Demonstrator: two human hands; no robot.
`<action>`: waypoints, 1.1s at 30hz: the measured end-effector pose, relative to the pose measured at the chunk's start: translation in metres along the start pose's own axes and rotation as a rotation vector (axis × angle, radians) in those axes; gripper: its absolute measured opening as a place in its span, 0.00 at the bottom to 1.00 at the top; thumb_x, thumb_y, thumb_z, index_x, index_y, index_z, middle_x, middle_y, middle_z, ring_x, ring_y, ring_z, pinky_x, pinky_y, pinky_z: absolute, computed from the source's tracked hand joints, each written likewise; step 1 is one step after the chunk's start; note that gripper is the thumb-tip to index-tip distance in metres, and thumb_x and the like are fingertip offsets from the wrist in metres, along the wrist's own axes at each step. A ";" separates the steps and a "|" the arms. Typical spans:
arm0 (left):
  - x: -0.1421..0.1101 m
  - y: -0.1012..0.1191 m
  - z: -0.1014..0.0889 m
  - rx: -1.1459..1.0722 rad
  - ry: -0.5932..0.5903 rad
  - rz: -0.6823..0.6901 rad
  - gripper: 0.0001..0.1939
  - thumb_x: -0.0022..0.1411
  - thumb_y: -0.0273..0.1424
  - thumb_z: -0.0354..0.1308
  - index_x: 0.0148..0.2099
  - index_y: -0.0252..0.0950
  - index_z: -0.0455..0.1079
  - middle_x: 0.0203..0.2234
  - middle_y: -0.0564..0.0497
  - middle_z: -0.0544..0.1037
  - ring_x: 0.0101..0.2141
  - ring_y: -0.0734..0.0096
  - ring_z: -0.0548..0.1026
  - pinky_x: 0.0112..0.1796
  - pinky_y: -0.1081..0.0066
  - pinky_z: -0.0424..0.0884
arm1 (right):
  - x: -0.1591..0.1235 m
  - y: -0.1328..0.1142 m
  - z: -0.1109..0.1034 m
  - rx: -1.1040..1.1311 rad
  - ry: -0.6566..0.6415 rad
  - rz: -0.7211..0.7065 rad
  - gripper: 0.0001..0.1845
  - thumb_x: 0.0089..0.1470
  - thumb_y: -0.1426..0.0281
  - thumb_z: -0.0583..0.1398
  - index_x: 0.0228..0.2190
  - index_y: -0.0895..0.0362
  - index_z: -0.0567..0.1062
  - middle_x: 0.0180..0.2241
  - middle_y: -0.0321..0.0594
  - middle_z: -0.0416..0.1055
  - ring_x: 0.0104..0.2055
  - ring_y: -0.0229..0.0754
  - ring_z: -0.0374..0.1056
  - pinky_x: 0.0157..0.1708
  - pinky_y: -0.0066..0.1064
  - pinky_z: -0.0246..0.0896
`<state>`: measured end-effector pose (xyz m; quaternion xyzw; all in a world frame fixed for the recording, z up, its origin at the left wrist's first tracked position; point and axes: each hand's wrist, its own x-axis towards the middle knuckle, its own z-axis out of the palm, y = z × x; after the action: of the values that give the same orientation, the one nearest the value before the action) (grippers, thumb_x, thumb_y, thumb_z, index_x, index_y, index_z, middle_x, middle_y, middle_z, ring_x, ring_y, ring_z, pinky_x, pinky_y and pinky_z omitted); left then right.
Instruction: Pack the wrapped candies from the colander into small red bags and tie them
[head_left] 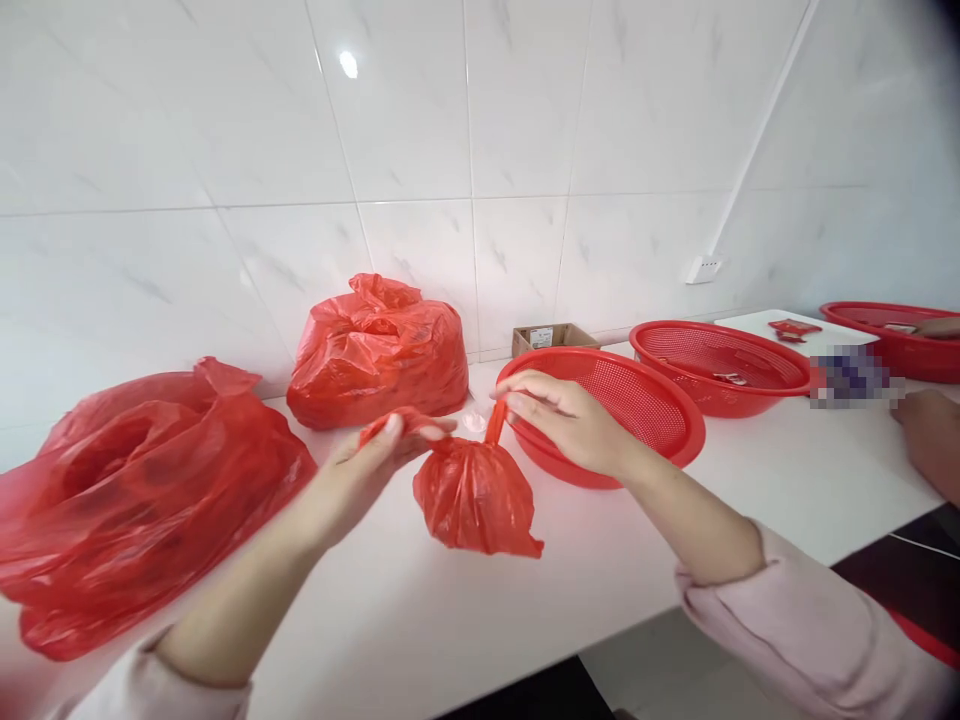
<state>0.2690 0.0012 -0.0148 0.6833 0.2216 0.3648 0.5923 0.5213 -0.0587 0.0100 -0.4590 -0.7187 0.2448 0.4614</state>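
A small red plastic bag (475, 498), filled and bunched at the top, sits on the white table (420, 620) between my hands. My left hand (367, 470) pinches one twisted handle of the bag and pulls it to the left. My right hand (570, 420) pinches the other handle, which stands upright just in front of a red mesh basket (637, 400). Both hands are closed on the handles.
A large open red bag (135, 490) lies at the left, and a full red bag (379, 350) stands against the tiled wall. A small cardboard box (551, 337) and two more red baskets (720, 365) (892, 335) sit further right. Another person's hand (930, 435) rests at the right edge.
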 end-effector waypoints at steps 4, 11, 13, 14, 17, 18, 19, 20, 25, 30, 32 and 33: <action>0.021 -0.011 0.040 -0.203 0.007 -0.048 0.16 0.68 0.45 0.51 0.41 0.39 0.73 0.37 0.49 0.78 0.39 0.64 0.76 0.48 0.61 0.71 | 0.019 -0.012 0.029 0.228 -0.095 -0.060 0.14 0.63 0.62 0.55 0.30 0.57 0.72 0.39 0.40 0.72 0.42 0.39 0.68 0.41 0.31 0.64; 0.011 -0.026 0.059 -0.225 0.087 -0.098 0.20 0.65 0.49 0.53 0.45 0.37 0.70 0.25 0.52 0.75 0.23 0.70 0.73 0.32 0.64 0.75 | 0.004 -0.001 0.048 0.549 -0.168 0.051 0.15 0.62 0.58 0.57 0.33 0.56 0.75 0.30 0.36 0.70 0.28 0.34 0.64 0.26 0.26 0.62; 0.009 -0.026 0.060 -0.190 0.107 -0.135 0.22 0.65 0.51 0.50 0.45 0.37 0.68 0.20 0.54 0.74 0.18 0.71 0.71 0.27 0.66 0.73 | -0.003 0.002 0.053 0.549 -0.129 0.062 0.14 0.60 0.58 0.59 0.33 0.55 0.76 0.37 0.38 0.72 0.32 0.35 0.66 0.30 0.28 0.66; 0.008 -0.025 0.059 -0.175 0.114 -0.158 0.23 0.65 0.52 0.49 0.44 0.38 0.67 0.18 0.56 0.73 0.16 0.72 0.69 0.26 0.68 0.72 | -0.006 0.003 0.056 0.529 -0.104 0.067 0.13 0.59 0.58 0.60 0.31 0.56 0.76 0.39 0.39 0.72 0.34 0.36 0.67 0.32 0.28 0.67; 0.008 -0.023 0.055 -0.128 0.104 -0.232 0.25 0.64 0.57 0.44 0.40 0.39 0.60 0.15 0.57 0.71 0.16 0.72 0.70 0.23 0.70 0.69 | -0.011 0.006 0.066 0.427 -0.017 0.091 0.13 0.56 0.60 0.62 0.28 0.56 0.75 0.34 0.39 0.72 0.35 0.39 0.68 0.34 0.31 0.69; 0.008 -0.024 0.053 -0.117 0.079 -0.235 0.25 0.64 0.58 0.43 0.39 0.40 0.58 0.15 0.57 0.71 0.17 0.70 0.72 0.23 0.70 0.69 | -0.010 0.007 0.068 0.425 0.009 0.105 0.12 0.56 0.61 0.62 0.27 0.56 0.75 0.31 0.37 0.71 0.34 0.39 0.68 0.33 0.30 0.68; 0.007 -0.024 0.052 -0.113 0.055 -0.207 0.25 0.63 0.59 0.42 0.40 0.41 0.55 0.17 0.57 0.72 0.18 0.69 0.73 0.23 0.70 0.70 | -0.009 0.008 0.070 0.455 0.033 0.123 0.12 0.55 0.61 0.63 0.27 0.56 0.75 0.29 0.36 0.69 0.32 0.38 0.68 0.32 0.30 0.68; 0.007 -0.026 0.050 -0.111 0.033 -0.148 0.24 0.63 0.59 0.44 0.40 0.42 0.53 0.20 0.57 0.73 0.20 0.69 0.75 0.24 0.69 0.71 | -0.007 0.008 0.072 0.509 0.060 0.143 0.12 0.54 0.61 0.63 0.27 0.56 0.75 0.27 0.36 0.68 0.31 0.38 0.67 0.30 0.29 0.67; 0.000 -0.047 0.055 0.143 0.111 -0.012 0.28 0.54 0.30 0.66 0.48 0.45 0.50 0.38 0.55 0.75 0.32 0.71 0.76 0.34 0.69 0.73 | 0.003 0.001 0.076 0.876 0.237 0.191 0.11 0.48 0.63 0.66 0.25 0.56 0.72 0.26 0.33 0.66 0.29 0.35 0.65 0.29 0.27 0.63; -0.011 -0.071 0.066 0.503 0.018 -0.197 0.12 0.52 0.20 0.54 0.37 0.39 0.61 0.29 0.54 0.71 0.28 0.69 0.72 0.26 0.71 0.67 | 0.006 -0.005 0.078 1.101 0.347 0.297 0.11 0.45 0.66 0.63 0.23 0.56 0.64 0.24 0.30 0.59 0.20 0.28 0.51 0.18 0.24 0.46; -0.015 -0.074 0.068 0.529 0.060 -0.194 0.11 0.51 0.20 0.53 0.37 0.39 0.62 0.33 0.52 0.72 0.32 0.66 0.72 0.29 0.69 0.69 | 0.008 -0.004 0.076 1.125 0.373 0.299 0.13 0.45 0.67 0.62 0.22 0.56 0.61 0.23 0.30 0.55 0.19 0.28 0.47 0.18 0.24 0.42; -0.016 -0.075 0.068 0.547 0.076 -0.192 0.12 0.51 0.21 0.53 0.38 0.39 0.62 0.34 0.51 0.73 0.33 0.65 0.73 0.30 0.68 0.69 | 0.010 -0.003 0.076 1.132 0.372 0.293 0.14 0.45 0.67 0.62 0.21 0.56 0.60 0.22 0.30 0.54 0.19 0.28 0.46 0.18 0.24 0.42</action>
<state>0.3208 -0.0396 -0.0932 0.7794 0.3974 0.2590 0.4093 0.4515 -0.0459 -0.0181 -0.2717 -0.3140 0.5651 0.7129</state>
